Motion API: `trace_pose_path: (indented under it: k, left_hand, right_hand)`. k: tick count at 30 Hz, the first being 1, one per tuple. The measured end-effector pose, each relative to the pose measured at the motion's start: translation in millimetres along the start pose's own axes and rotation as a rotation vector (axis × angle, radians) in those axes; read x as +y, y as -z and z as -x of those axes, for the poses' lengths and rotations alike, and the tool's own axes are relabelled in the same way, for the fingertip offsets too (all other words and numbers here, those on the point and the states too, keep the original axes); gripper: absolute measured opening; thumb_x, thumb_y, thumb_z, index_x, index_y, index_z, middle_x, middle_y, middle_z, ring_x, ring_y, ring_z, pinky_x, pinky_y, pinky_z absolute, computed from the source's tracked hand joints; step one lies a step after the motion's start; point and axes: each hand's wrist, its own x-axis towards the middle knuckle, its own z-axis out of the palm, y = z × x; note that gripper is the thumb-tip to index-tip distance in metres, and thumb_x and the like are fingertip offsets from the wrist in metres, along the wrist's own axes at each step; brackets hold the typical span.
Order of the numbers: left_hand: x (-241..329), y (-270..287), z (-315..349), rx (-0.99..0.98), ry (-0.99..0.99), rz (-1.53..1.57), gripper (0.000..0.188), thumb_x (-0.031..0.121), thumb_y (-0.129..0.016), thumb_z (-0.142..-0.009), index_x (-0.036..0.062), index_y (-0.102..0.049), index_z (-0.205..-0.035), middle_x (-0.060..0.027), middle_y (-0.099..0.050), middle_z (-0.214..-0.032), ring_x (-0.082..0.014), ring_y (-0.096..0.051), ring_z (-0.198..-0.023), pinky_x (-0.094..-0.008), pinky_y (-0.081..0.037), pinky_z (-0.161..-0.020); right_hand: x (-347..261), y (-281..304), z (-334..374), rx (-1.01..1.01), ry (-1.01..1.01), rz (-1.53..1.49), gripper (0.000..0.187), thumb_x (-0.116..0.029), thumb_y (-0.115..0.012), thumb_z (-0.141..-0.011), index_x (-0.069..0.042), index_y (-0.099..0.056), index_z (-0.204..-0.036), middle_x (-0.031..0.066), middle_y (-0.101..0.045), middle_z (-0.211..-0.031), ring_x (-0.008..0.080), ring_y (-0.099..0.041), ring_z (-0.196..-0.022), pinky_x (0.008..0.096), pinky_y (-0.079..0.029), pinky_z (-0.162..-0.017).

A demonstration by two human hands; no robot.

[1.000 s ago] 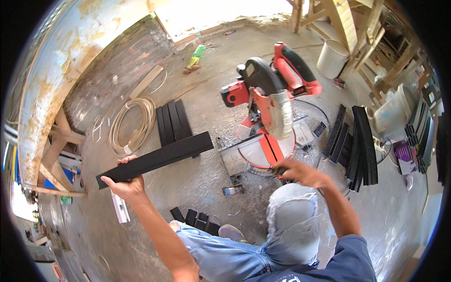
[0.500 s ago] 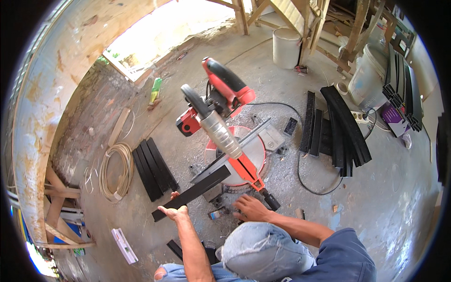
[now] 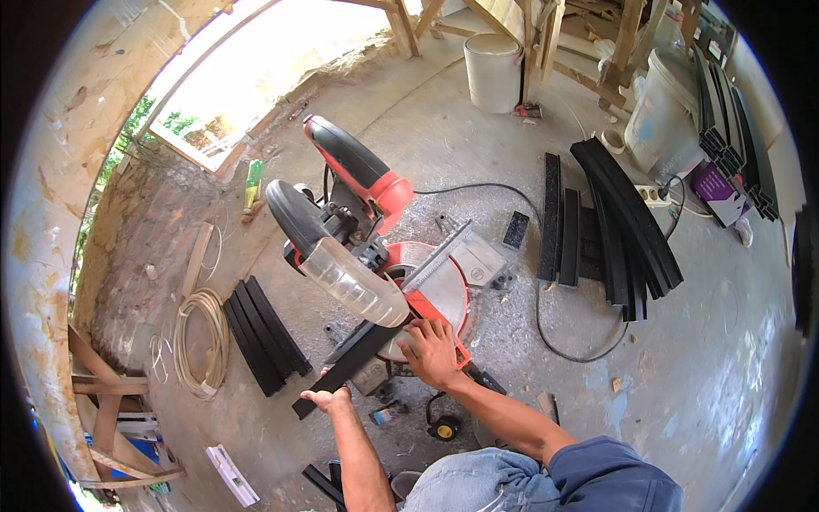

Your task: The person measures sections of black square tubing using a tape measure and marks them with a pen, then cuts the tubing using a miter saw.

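A long black channel-shaped strip lies slantwise across the front of the red and grey mitre saw. Its near end rests in my left hand, with the thumb stretched out along it. The far end reaches beneath the saw's clear blade guard. Over the saw's round table, my right hand lies palm down with fingers apart, beside that far end. Whether its fingertips press on the strip cannot be made out. The saw head is raised, and its black handle tilts to the far left.
Cut black strips lie left of the saw; longer strips are stacked right, near a power cable. A tape measure sits by my knee. Coiled hose, a white bucket and a purple box stand around.
My right hand has risen from the floor in front of the saw onto its table. The strip has shifted right and nearer, its far end now under the guard. The tape measure has come into view.
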Motion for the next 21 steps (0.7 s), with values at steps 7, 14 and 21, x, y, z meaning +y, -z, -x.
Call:
trace_pose_path:
  k: [7,14,21]
  left_hand:
    - [-8,0,1,-0.012,0.038,0.008,0.093,0.083,-0.027,-0.092,-0.0033,-0.061,-0.098,-0.0178,-0.067,-0.086,-0.0331,-0.065,-0.083,-0.0521,-0.057,-0.089]
    - [-10,2,0,-0.043,-0.023,-0.004,0.088,0.078,-0.034,-0.095,-0.0031,-0.057,-0.121,-0.0178,-0.069,-0.101,-0.034,-0.066,-0.094,-0.0552,-0.053,-0.094]
    - [-23,-9,106,0.561,-1.04,-0.848,0.073,0.051,-0.068,-0.09,-0.0013,-0.045,-0.136,-0.0176,-0.044,-0.134,-0.0374,-0.038,-0.13,-0.0525,-0.038,-0.101]
  right_hand:
    - [4,2,1,-0.018,0.008,0.019,0.035,-0.026,-0.071,-0.089,-0.007,-0.063,-0.117,0.0073,-0.06,-0.117,0.0276,-0.054,-0.107,0.0435,-0.04,-0.089]
    - [2,4,-2,-0.015,0.027,0.039,0.036,-0.025,-0.07,-0.088,-0.005,-0.062,-0.117,0.0079,-0.06,-0.119,0.0273,-0.054,-0.108,0.0439,-0.04,-0.089]
    - [1,6,1,-0.047,0.048,0.061,0.038,-0.024,-0.068,-0.088,-0.004,-0.061,-0.12,0.0079,-0.058,-0.124,0.0279,-0.053,-0.112,0.0453,-0.039,-0.092]
